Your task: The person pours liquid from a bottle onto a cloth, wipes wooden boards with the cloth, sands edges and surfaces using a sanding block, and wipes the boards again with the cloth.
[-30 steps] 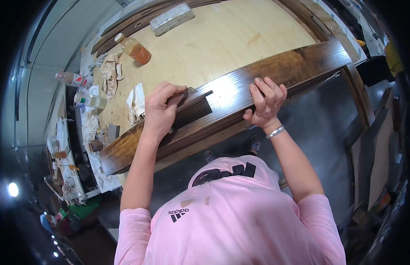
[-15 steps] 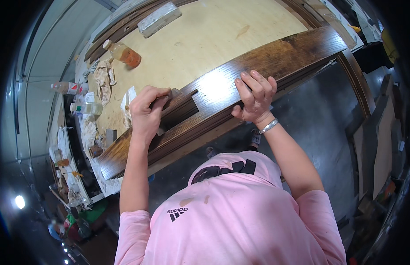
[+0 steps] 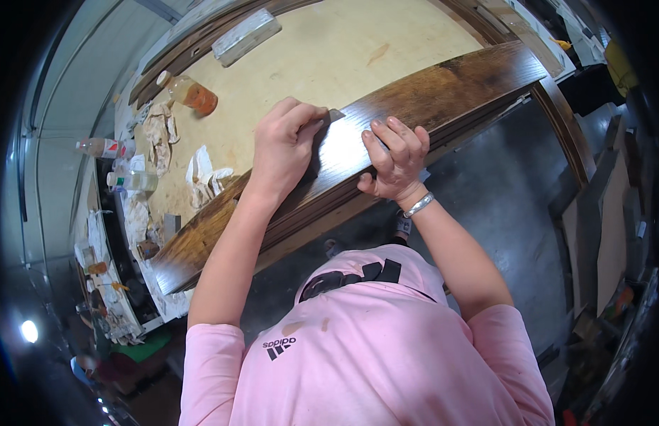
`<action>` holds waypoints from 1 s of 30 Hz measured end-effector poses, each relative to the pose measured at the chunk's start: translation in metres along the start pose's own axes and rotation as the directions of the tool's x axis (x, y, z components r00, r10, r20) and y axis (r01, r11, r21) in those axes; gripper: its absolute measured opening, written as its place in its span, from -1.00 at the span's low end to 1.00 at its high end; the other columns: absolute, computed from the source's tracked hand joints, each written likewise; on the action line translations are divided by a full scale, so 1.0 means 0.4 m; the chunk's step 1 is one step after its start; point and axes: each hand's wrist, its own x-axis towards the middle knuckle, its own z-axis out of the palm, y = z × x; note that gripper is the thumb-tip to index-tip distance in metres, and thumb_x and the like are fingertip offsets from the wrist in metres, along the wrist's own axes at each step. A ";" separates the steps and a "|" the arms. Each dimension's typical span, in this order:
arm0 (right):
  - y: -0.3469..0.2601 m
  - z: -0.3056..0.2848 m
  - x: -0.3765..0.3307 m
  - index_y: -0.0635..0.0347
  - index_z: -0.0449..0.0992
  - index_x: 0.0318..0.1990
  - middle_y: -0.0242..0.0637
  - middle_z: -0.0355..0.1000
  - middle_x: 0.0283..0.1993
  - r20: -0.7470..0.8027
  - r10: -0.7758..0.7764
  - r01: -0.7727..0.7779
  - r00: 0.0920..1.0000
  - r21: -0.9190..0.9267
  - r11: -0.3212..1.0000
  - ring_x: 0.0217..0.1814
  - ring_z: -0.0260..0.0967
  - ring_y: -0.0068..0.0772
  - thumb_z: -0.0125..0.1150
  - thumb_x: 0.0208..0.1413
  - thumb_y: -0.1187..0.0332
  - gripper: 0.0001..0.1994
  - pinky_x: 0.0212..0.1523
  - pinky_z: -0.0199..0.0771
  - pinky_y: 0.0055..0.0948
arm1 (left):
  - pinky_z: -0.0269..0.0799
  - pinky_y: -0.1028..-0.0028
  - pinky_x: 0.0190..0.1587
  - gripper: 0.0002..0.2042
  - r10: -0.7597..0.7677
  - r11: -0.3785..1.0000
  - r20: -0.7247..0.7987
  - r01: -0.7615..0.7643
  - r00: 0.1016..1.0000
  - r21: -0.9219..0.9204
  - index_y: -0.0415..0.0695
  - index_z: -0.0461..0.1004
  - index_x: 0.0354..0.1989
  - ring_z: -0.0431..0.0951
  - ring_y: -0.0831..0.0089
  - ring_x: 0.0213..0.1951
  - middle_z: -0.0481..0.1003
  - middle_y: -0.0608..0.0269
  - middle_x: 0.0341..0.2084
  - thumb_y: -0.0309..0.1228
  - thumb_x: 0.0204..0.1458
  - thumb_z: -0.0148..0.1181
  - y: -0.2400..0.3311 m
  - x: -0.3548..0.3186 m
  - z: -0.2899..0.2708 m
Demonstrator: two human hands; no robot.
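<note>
Head view, looking down over a pink-shirted torso. A long dark-stained board [image 3: 443,99] lies along the near edge of the tabletop [image 3: 329,57], its long axis running from lower left to upper right. Both hands rest on its middle stretch.

Left hand [image 3: 283,145]: fingers curled together and pressed down on a small grey pad [image 3: 334,114], apparently an abrasive piece, which lies flat on the board's top face; only its right corner shows past the fingertips. The pad is directly under this hand, so the left hand is the nearer to it.

Right hand [image 3: 394,157]: fingers spread apart and hooked over the board's near edge just right of the pad, thumb below, steadying the board; a metal bracelet [image 3: 418,205] circles the wrist.

Materials: the board is glossy, brown, with visible grain and a bright reflection between the hands; its near side is stepped into moulded ridges. The tabletop is pale, matt plywood with stains.

On the far left lie a bottle [image 3: 189,92] of orange liquid on its side, crumpled rags [image 3: 159,131] and a grey block [image 3: 245,37], all well apart from the hands.
</note>
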 end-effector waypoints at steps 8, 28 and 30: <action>0.005 0.001 0.001 -0.18 0.48 0.10 -0.44 0.38 0.22 -0.012 0.001 0.000 1.000 0.009 1.000 0.37 0.18 -0.33 -0.33 0.30 -0.19 -0.47 0.45 -0.12 -0.07 | 0.45 0.37 -0.30 -0.87 0.005 0.997 -0.052 -0.009 0.999 -0.070 -0.28 0.60 -0.31 0.55 0.23 -0.38 0.49 0.13 -0.48 -0.70 -0.06 0.28 0.001 0.009 0.025; 0.018 -0.002 0.001 -0.14 0.50 0.08 -0.41 0.39 0.20 -0.009 -0.021 0.022 1.000 0.029 0.999 0.34 0.18 -0.28 -0.23 0.25 -0.15 -0.50 0.42 -0.12 -0.03 | 0.43 0.46 -0.29 -0.84 -0.137 0.989 -0.066 0.140 0.988 0.041 -0.33 0.59 -0.34 0.57 0.34 -0.39 0.53 0.12 -0.47 -0.77 -0.12 0.25 0.025 -0.281 -0.229; 0.013 -0.004 0.005 -0.11 0.50 0.07 -0.41 0.40 0.19 -0.013 -0.018 0.019 1.000 0.036 0.999 0.33 0.19 -0.29 -0.18 0.22 -0.11 -0.52 0.43 -0.14 -0.04 | 0.44 0.48 -0.29 -0.82 -0.166 0.985 -0.056 0.168 0.984 0.036 -0.33 0.59 -0.33 0.55 0.34 -0.38 0.53 0.14 -0.46 -0.80 -0.13 0.23 0.028 -0.326 -0.225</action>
